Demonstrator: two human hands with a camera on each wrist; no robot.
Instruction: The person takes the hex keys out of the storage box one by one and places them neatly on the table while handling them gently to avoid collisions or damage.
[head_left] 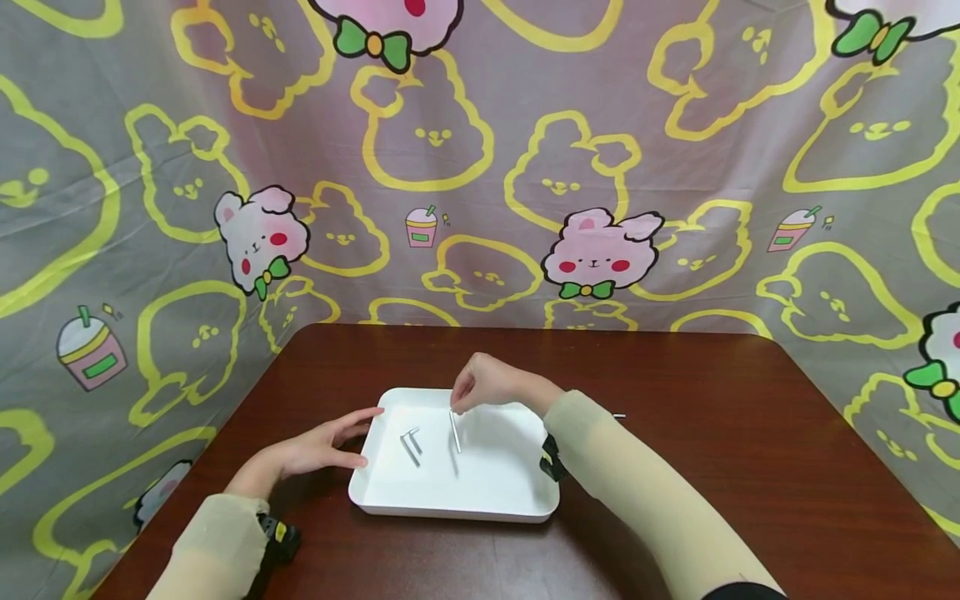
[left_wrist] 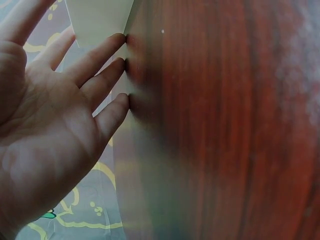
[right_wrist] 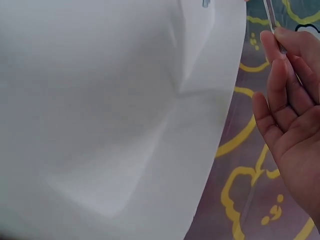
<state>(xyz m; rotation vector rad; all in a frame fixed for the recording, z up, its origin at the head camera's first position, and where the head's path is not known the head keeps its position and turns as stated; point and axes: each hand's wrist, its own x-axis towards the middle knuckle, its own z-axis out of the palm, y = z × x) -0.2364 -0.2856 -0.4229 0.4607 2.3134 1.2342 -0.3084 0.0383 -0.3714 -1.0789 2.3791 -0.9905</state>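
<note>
My right hand (head_left: 483, 385) pinches a thin silver hex key (head_left: 455, 435) by its upper end, between thumb and fingertips. The key's long arm slants down over the white tray (head_left: 450, 512). In the right wrist view the key (right_wrist: 270, 14) comes out of the pinch, with the other fingers loosely bent. Two more L-shaped hex keys (head_left: 410, 448) lie close together inside the tray, left of the held one. At the tray's left side my left hand (head_left: 318, 446) has its fingers spread, thumb and fingertips at the rim. Its fingers (left_wrist: 102, 57) look nearly straight.
Under the tray is a dark reddish-brown wooden table (head_left: 675, 467). A small silver piece (head_left: 618, 415) lies on it right of the tray, partly behind my right sleeve (head_left: 630, 475). A grey cloth (head_left: 480, 167) with cartoon animals hangs around the table.
</note>
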